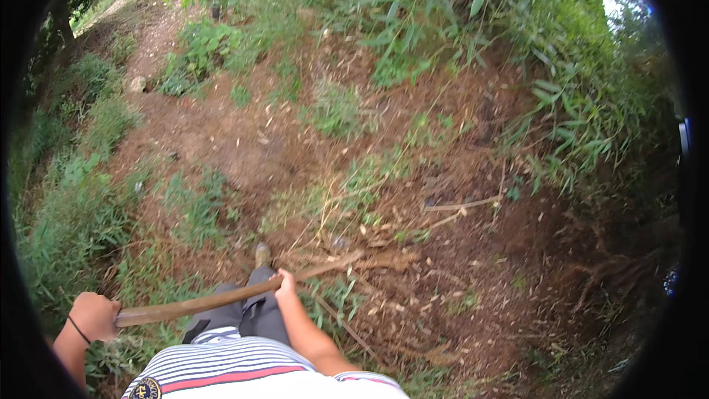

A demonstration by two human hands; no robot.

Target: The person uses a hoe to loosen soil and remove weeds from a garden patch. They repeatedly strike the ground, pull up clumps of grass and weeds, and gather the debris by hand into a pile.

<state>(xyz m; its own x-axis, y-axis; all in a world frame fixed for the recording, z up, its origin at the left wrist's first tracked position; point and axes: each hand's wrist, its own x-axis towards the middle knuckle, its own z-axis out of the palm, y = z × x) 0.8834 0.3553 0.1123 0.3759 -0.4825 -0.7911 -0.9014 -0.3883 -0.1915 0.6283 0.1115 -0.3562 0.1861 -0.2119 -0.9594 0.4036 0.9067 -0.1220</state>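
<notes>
A long wooden handle (pixel 205 303) lies slantwise across the front of my body, rising to the right. My left hand (pixel 95 316), with a thin dark band at its wrist, is closed around the handle's lower left end. Farther along the shaft, my right hand (pixel 284 284) grips it in front of my legs. The handle's far end reaches the ground among brown, soil-coloured debris (pixel 390 260); whether a tool head is there, I cannot tell.
Reddish-brown soil with wood chips (pixel 249 149) spreads ahead. Weeds (pixel 196 208) grow at the left, and leafy bamboo-like plants (pixel 576 100) at the upper right. Thin sticks (pixel 462 205) lie on the ground. One shoe (pixel 262 255) shows beyond my trousers.
</notes>
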